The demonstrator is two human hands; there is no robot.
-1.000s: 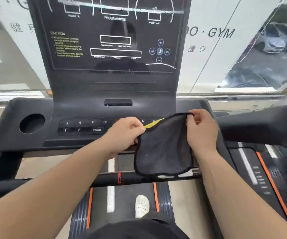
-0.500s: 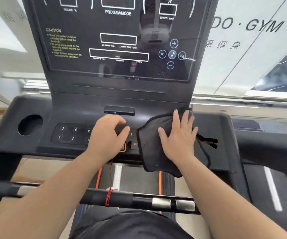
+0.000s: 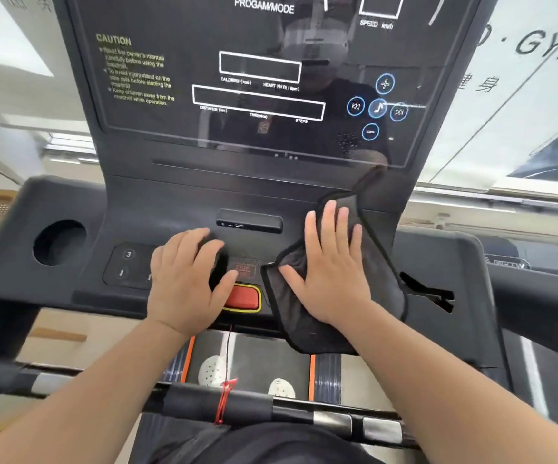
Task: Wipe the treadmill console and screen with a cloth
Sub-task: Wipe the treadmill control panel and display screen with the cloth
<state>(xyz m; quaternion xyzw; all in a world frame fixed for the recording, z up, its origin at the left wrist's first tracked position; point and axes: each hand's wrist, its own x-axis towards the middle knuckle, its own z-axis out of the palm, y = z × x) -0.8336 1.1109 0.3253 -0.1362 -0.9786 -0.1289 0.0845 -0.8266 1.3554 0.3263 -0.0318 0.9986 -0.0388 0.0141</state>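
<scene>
The right hand point(image 3: 332, 267) lies flat, fingers spread, palm pressing the cloth point(image 3: 376, 262) against the console point(image 3: 177, 209); it pins the cloth rather than clasping it. The dark cloth spreads out from under the palm on all sides: one corner rises past the fingertips to the lower right edge of the screen point(image 3: 170, 35), and its near edge hangs off the console's front lip beside the wrist. The left hand point(image 3: 187, 279) rests open and bare on the console just left of the cloth, fingers curled slightly over the keypad point(image 3: 126, 262), holding nothing. Between the two hands sits the red stop button point(image 3: 242, 298), its left end covered by the left thumb. A cup hole point(image 3: 58, 242) is at the console's far left. Below the arms a handlebar point(image 3: 254, 405) crosses the frame.
</scene>
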